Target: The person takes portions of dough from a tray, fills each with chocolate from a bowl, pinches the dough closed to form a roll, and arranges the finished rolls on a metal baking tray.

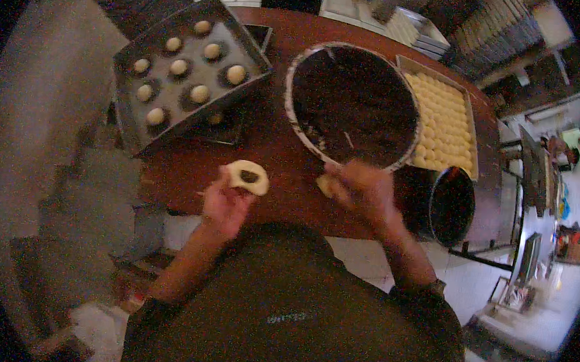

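My left hand (226, 207) is closed on the edge of a flattened round of pale dough (257, 183), held above the near side of the table. A dark dab of filling (249, 177) lies in the middle of the dough. At the near rim of a wide round basin (356, 98) of dark brown filling, my right hand (365, 189) is closed and smeared by motion. A small yellowish piece (326, 185) shows at its fingertips; whether it is dough or part of a tool, I cannot tell.
On the left, a dark baking tray (175, 95) bears several spaced dough balls, with another tray partly under it. A tray (475, 153) packed with rows of dough balls lies right of the basin. A dark cylindrical pot (451, 206) lies near the reddish-brown table's (281, 204) right front edge.
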